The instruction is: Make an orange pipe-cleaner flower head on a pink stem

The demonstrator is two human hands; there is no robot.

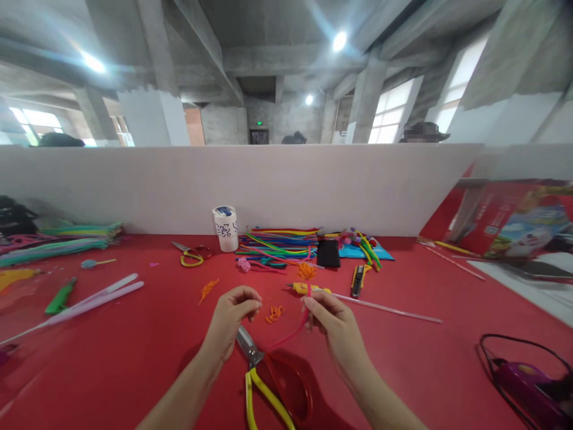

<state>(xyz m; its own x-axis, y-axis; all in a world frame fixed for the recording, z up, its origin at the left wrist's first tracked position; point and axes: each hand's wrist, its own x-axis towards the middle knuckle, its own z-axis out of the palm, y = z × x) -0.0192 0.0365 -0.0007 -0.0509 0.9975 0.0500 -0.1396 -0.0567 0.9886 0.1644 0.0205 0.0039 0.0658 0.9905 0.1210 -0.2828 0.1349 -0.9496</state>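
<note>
My right hand (332, 316) pinches a pinkish-red pipe cleaner (290, 335) between thumb and fingers. An orange fuzzy tuft (307, 272) appears at its upper end, and the lower length curves down to the left. My left hand (236, 310) is closed, thumb against curled fingertips; whatever lies in them is hidden or too small to make out. Between the hands, a small pile of orange fuzzy pieces (274, 314) rests on the red table. Large scissors (256, 358) with yellow and red handles lie under the left wrist, blades toward that hand.
A yellow tool (304, 288) and a clear rod (394, 309) lie beyond my right hand, near a box cutter (357, 280). Behind are pipe cleaners (277, 245), a white cup-like container (225, 230) and smaller scissors (190, 255). A purple device (528, 382) with a black cord sits right.
</note>
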